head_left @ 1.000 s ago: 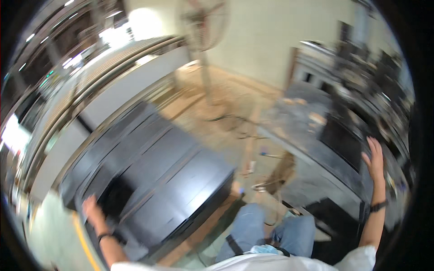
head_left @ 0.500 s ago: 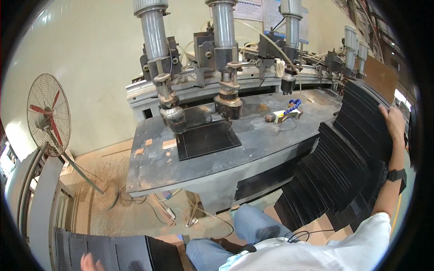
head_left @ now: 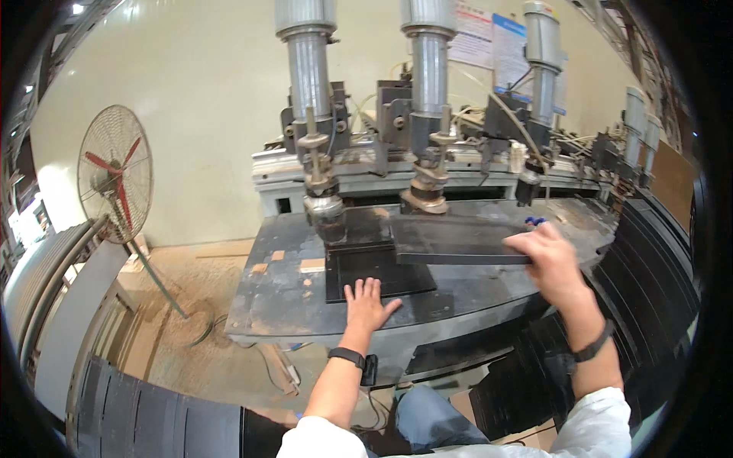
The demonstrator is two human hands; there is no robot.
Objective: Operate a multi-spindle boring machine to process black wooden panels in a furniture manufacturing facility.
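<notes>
A flat, dark, matte panel [head_left: 458, 240], thin and rectangular, is held level above the surface [head_left: 290, 305], just in front of the drill heads. The right hand [head_left: 546, 256] grips its right edge, fingers curled over the top. The left hand [head_left: 366, 304] lies open and flat, fingers spread, palm down on the near edge of a second dark panel [head_left: 378, 271] that rests on the surface under the left drill head [head_left: 324, 202].

The surface is a worn grey metal bed, dusty and scuffed, with small pale wood scraps [head_left: 311, 266] lying left of the resting panel. Behind it stand three upright steel cylinders [head_left: 309, 57] over the spindles, with hoses and brackets among them. The middle drill head [head_left: 427, 195] hangs just above the held panel's far edge.

To the right, a stack of dark panels [head_left: 649, 267] leans on edge close by the right arm. More dark panels [head_left: 145, 416] lie at lower left. A standing fan [head_left: 114, 175] with red blades sits on the sawdusty floor [head_left: 206, 328] to the left.
</notes>
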